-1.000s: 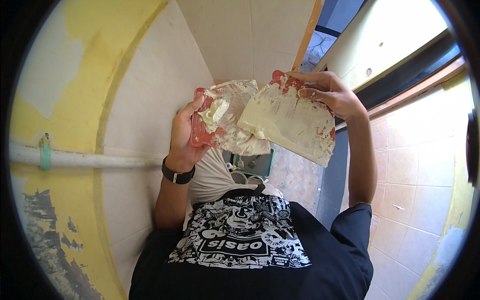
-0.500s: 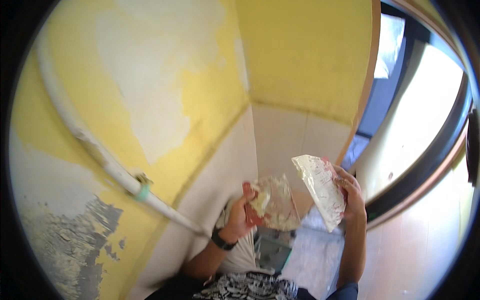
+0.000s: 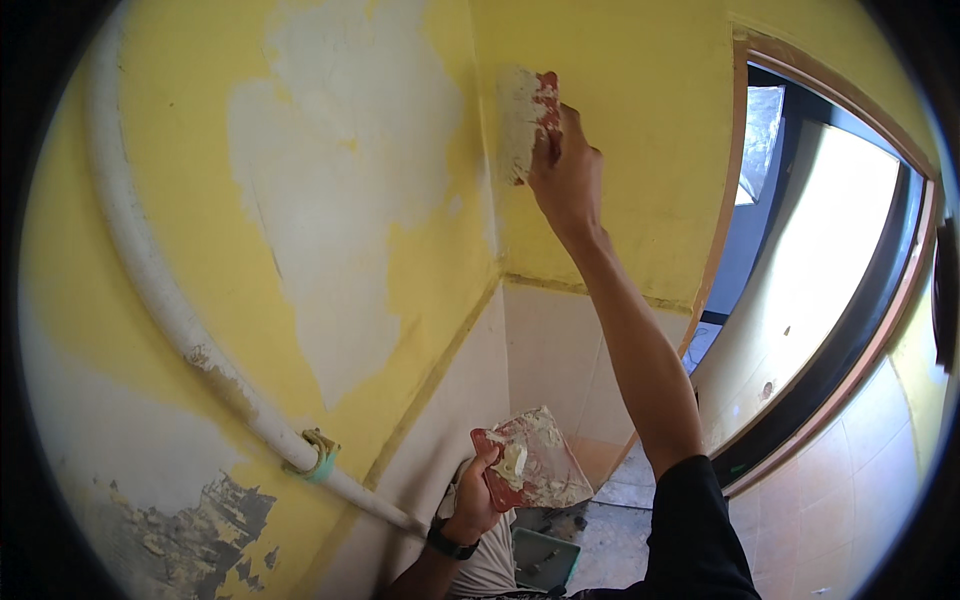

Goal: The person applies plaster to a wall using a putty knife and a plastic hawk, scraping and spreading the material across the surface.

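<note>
My right hand (image 3: 570, 180) is raised at the end of an outstretched arm, its fingers closed on a wide putty knife (image 3: 522, 125) with a red handle edge and a putty-smeared blade. That blade lies against the yellow wall (image 3: 640, 150) just right of the corner. Lower down, my left hand (image 3: 476, 500) grips a second putty knife (image 3: 555, 468) by its red edge. Its wide blade is crusted with putty, and a pale lump of putty (image 3: 513, 462) sits on it near my thumb.
White patches (image 3: 320, 200) spread over the left yellow wall. A white pipe (image 3: 150, 270) runs down along it, held by a clamp (image 3: 318, 455). Pale tiles (image 3: 550, 330) line the lower walls. A doorway (image 3: 742, 250) opens at right. A green tray (image 3: 545, 558) lies on the floor.
My right hand has lifted its putty knife from beside the left one up to the wall near the corner. My left hand is slightly lower, still holding its knife. The view has tilted up.
</note>
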Demonstrator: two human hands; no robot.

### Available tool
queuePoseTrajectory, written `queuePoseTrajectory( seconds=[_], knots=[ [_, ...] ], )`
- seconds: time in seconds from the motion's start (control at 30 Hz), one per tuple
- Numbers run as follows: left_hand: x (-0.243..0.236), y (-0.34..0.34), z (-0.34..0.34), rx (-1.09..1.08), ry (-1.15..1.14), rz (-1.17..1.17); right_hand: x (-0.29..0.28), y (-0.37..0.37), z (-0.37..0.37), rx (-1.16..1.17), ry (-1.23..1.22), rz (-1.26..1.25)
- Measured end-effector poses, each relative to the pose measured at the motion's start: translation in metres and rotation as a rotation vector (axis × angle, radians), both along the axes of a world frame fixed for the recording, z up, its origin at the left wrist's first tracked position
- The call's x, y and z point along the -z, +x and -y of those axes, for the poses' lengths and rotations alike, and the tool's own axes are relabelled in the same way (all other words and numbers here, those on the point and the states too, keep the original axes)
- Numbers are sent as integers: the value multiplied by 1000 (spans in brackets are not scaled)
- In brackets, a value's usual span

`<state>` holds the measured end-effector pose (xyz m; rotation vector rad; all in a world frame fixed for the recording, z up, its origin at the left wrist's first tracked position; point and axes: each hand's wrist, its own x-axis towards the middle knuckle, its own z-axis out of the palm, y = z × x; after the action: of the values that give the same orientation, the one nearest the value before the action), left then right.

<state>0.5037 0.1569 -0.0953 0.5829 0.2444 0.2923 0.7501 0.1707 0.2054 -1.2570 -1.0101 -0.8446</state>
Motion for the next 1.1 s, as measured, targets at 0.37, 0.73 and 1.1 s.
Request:
queuePoseTrajectory(
  seconds=[0.37, 0.73, 1.1],
  knots=[
    [-11, 0, 4, -11, 17, 0, 13, -23, -33, 118, -376, 56],
    [-6, -2, -1, 54, 20, 64, -26, -1, -34, 130, -161, 70],
    [-16, -10, 2, 79, 71, 162, 31, 11, 65, -654, -70, -345]
  ],
)
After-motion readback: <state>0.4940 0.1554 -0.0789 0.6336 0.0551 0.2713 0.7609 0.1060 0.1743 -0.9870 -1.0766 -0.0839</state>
